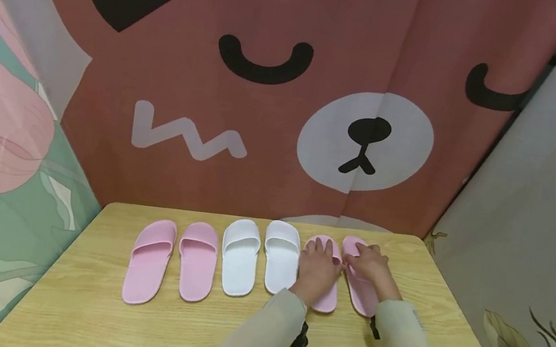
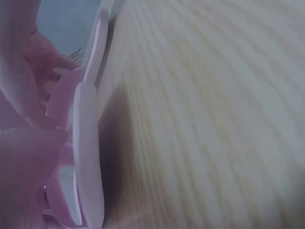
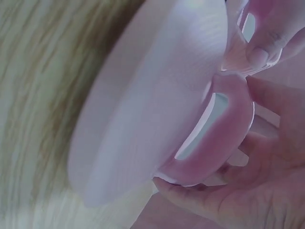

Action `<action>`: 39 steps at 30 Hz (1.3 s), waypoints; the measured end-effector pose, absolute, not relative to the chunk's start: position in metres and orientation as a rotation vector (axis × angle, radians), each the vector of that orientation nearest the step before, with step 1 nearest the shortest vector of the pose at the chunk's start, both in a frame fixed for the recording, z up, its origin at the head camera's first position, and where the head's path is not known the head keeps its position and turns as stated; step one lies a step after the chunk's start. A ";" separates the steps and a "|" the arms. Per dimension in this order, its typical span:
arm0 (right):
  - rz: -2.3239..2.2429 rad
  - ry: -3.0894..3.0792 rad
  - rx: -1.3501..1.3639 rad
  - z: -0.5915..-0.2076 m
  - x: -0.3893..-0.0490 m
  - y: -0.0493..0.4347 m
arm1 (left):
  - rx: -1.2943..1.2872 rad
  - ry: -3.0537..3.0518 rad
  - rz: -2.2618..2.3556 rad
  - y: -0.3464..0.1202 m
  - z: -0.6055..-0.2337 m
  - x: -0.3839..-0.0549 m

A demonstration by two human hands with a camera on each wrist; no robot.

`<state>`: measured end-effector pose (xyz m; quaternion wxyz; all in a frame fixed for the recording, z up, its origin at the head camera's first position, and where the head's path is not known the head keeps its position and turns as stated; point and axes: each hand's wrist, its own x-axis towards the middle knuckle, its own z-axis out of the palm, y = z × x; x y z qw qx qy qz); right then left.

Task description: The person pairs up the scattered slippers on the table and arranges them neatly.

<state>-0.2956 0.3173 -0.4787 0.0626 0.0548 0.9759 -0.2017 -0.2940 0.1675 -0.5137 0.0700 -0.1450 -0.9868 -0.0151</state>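
At the right end of a row of slippers, my left hand (image 1: 317,272) holds a pink slipper (image 1: 327,301) by its strap, fingers spread over the top. Beside it, my right hand (image 1: 374,264) grips the other pink slipper (image 1: 362,296) across the strap. The right wrist view shows my thumb and fingers on both sides of that strap (image 3: 221,143). Seen low in the left wrist view, the sole (image 2: 88,152) of the near slipper runs along the table. Both slippers point toes away from me, and my hands partly cover their straps.
A white pair, left slipper (image 1: 239,267) and right slipper (image 1: 281,263), stands left of my hands. Further left are two more pink slippers, one outer (image 1: 145,273) and one inner (image 1: 197,273). The wooden table (image 1: 133,335) meets a bear-print curtain (image 1: 255,188) behind.
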 end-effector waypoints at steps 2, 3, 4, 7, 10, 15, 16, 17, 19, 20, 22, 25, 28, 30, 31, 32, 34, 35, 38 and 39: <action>-0.608 2.947 0.171 -0.479 -0.295 0.315 | -0.437 -2.980 -0.045 0.167 -0.516 -0.294; -0.610 2.945 0.177 -0.479 -0.294 0.314 | -0.437 -2.988 -0.045 0.167 -0.517 -0.294; -0.613 2.943 0.182 -0.479 -0.294 0.313 | -0.439 -2.999 -0.042 0.166 -0.518 -0.294; -0.635 2.940 0.191 -0.481 -0.293 0.311 | -0.439 -3.024 -0.017 0.166 -0.520 -0.294; -0.651 2.938 0.195 -0.482 -0.294 0.309 | -0.445 -3.035 0.001 0.165 -0.518 -0.294; -0.652 2.945 0.211 -0.482 -0.295 0.306 | -0.441 -3.028 -0.003 0.162 -0.515 -0.293; -0.649 2.946 0.209 -0.482 -0.295 0.305 | -0.438 -3.032 -0.001 0.162 -0.515 -0.293; -0.654 2.944 0.212 -0.482 -0.296 0.305 | -0.435 -3.033 0.000 0.161 -0.515 -0.293; -0.663 2.942 0.223 -0.482 -0.296 0.304 | -0.431 -3.036 -0.003 0.161 -0.515 -0.294; -0.667 2.941 0.230 -0.482 -0.296 0.303 | -0.431 -3.037 -0.013 0.160 -0.515 -0.295; -0.672 2.942 0.243 -0.483 -0.296 0.303 | -0.434 -3.034 -0.034 0.160 -0.514 -0.295; -0.674 2.959 0.255 -0.487 -0.297 0.303 | -0.435 -3.036 -0.068 0.159 -0.513 -0.296; -0.700 2.961 0.277 -0.491 -0.297 0.304 | -0.431 -3.045 -0.089 0.158 -0.512 -0.295; -0.726 2.939 0.303 -0.492 -0.296 0.305 | -0.434 -3.054 -0.111 0.158 -0.511 -0.295; -0.735 2.926 0.315 -0.492 -0.295 0.307 | -0.438 -3.062 -0.120 0.159 -0.511 -0.294; -0.746 2.917 0.322 -0.491 -0.295 0.308 | -0.439 -3.064 -0.140 0.159 -0.509 -0.294; -0.745 2.901 0.325 -0.490 -0.294 0.311 | -0.446 -3.077 -0.173 0.160 -0.508 -0.293; -0.743 2.899 0.321 -0.490 -0.295 0.313 | -0.450 -3.081 -0.189 0.160 -0.508 -0.294; -0.721 2.907 0.297 -0.487 -0.295 0.318 | -0.460 -3.081 -0.244 0.161 -0.505 -0.295; -0.712 2.912 0.294 -0.487 -0.296 0.320 | -0.467 -3.077 -0.253 0.161 -0.505 -0.296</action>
